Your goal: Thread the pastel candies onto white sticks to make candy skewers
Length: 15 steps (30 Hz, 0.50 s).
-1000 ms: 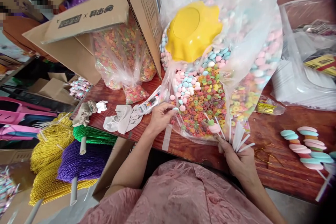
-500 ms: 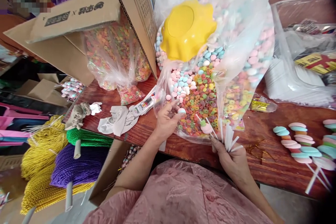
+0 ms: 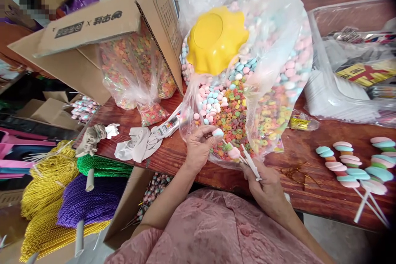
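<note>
Between thumb and fingers my left hand pinches a pale blue, white and pink marshmallow. Close by on the right, my right hand is closed around a bundle of white sticks. One stick, pointing up and left, carries a pink marshmallow with a green candy ring above it; its tip is near the held marshmallow. Both hands are over the near edge of an open clear bag with ring candies and loose marshmallows. Part of the bundle is hidden by my right fingers.
A yellow scalloped bowl lies upside down on the bag. Finished candy skewers rest at the right, beside a clear plastic container. A cardboard box with bagged ring candies stands left. Coloured cord bundles hang below the table edge.
My left hand has lifted the marshmallow from the bag and brought it right, close to the stick tip. My right hand has shifted left, its stick bundle now tilted and gathered together.
</note>
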Each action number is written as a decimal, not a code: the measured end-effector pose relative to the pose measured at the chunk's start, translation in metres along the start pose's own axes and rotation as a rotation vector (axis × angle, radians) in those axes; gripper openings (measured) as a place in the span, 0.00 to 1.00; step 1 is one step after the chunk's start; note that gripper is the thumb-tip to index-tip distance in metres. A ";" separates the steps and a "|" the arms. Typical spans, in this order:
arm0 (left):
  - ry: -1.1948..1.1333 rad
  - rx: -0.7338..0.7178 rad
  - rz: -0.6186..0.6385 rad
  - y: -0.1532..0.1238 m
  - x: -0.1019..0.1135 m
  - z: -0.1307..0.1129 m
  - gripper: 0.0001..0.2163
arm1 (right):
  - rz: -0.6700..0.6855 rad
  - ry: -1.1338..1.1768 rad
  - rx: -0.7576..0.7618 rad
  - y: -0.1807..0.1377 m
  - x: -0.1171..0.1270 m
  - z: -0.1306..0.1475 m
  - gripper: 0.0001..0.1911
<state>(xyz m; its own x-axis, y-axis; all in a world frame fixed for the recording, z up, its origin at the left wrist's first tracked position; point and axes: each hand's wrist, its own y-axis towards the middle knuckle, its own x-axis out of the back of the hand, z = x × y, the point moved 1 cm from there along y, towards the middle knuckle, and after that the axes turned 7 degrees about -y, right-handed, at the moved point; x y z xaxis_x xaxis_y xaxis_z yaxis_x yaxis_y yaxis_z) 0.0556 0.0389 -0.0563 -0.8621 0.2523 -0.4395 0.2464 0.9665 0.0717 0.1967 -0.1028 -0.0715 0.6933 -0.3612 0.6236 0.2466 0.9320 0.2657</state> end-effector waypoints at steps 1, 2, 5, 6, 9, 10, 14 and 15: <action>0.067 -0.080 0.019 0.000 0.001 0.001 0.11 | 0.005 -0.018 0.020 0.000 0.001 0.001 0.11; 0.146 -0.166 0.043 -0.001 0.002 0.000 0.10 | 0.013 -0.034 0.038 0.000 0.002 0.001 0.11; 0.401 -0.401 0.124 -0.003 0.004 -0.004 0.07 | 0.028 -0.040 0.058 -0.002 0.002 -0.001 0.11; 0.465 -0.450 0.146 -0.005 0.005 -0.005 0.06 | 0.027 -0.027 0.043 -0.004 0.002 -0.002 0.11; 0.563 -0.485 0.187 -0.009 0.006 -0.006 0.05 | 0.024 0.031 -0.011 -0.009 -0.002 -0.005 0.11; 0.565 -0.476 0.191 -0.010 0.006 -0.005 0.04 | 0.019 0.046 -0.022 -0.010 -0.003 -0.005 0.10; 0.420 -0.330 0.106 -0.012 0.008 0.004 0.04 | -0.037 0.073 -0.072 -0.007 -0.004 0.000 0.13; 0.355 -0.263 0.069 -0.012 0.009 0.006 0.05 | -0.037 0.079 -0.083 -0.005 -0.004 0.002 0.14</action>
<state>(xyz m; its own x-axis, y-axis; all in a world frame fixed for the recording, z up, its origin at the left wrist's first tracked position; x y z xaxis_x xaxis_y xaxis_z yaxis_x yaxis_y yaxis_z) 0.0478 0.0295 -0.0668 -0.9574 0.2729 -0.0948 0.2273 0.9141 0.3358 0.1914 -0.1057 -0.0737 0.7330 -0.3949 0.5539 0.3260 0.9186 0.2234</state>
